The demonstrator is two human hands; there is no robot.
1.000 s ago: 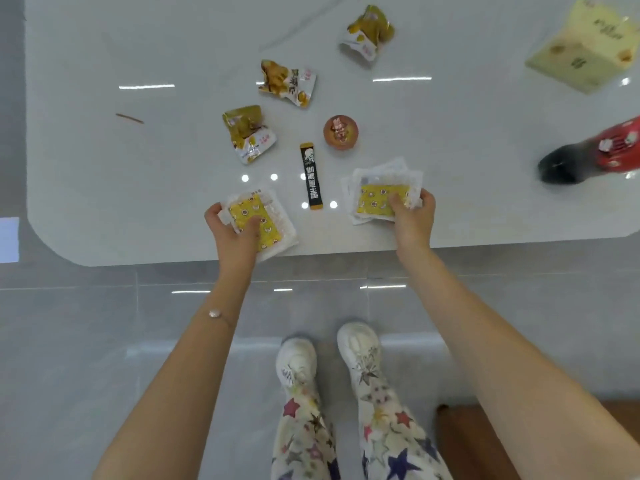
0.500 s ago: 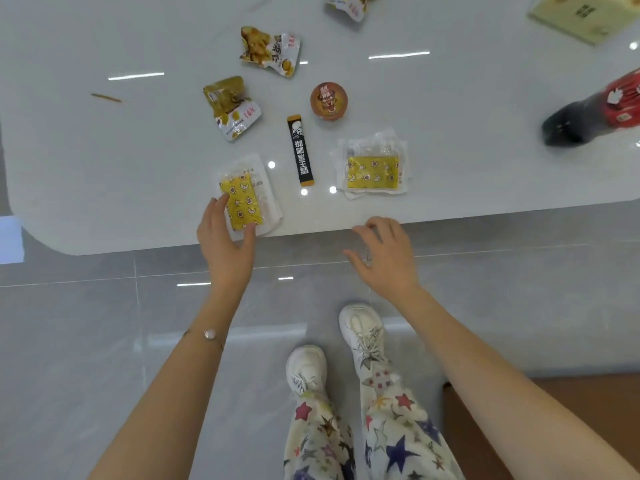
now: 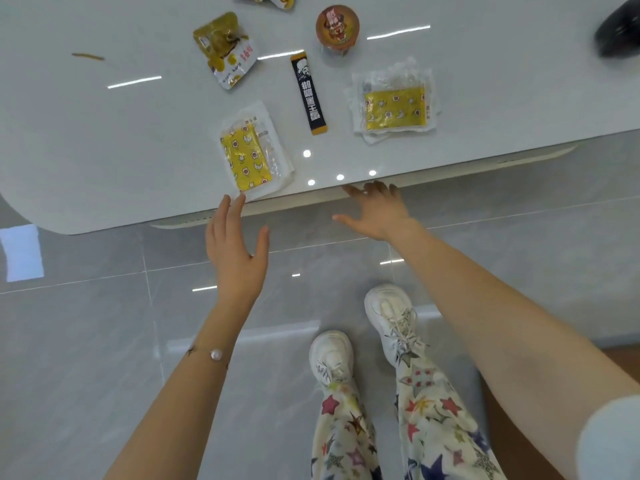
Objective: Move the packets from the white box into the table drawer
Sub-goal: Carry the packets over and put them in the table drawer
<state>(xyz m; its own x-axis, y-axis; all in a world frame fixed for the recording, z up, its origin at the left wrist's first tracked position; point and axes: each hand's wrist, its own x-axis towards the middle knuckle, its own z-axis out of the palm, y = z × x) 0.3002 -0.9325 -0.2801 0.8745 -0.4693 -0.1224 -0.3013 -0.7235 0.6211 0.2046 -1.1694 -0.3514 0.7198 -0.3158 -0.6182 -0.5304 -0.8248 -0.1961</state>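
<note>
The glossy white surface (image 3: 104,133) fills the upper part of the view, its near edge running across the middle. Below that edge, the left hand (image 3: 235,251) is open and holds nothing; its straight fingers reach up to the rim, their tips just beside the corner of a yellow-patterned packet (image 3: 251,157) that lies flat at the edge. The right hand (image 3: 375,213) is also open and empty, fingers spread, with its tips at the rim of the surface. Farther right lies a stack of packets (image 3: 394,102) with the same yellow print on top. An olive snack packet (image 3: 227,48) sits farther back, well apart from both hands. Between the two yellow prints lies a black stick sachet (image 3: 309,93), and behind it stands a small round cup (image 3: 337,27).
</note>
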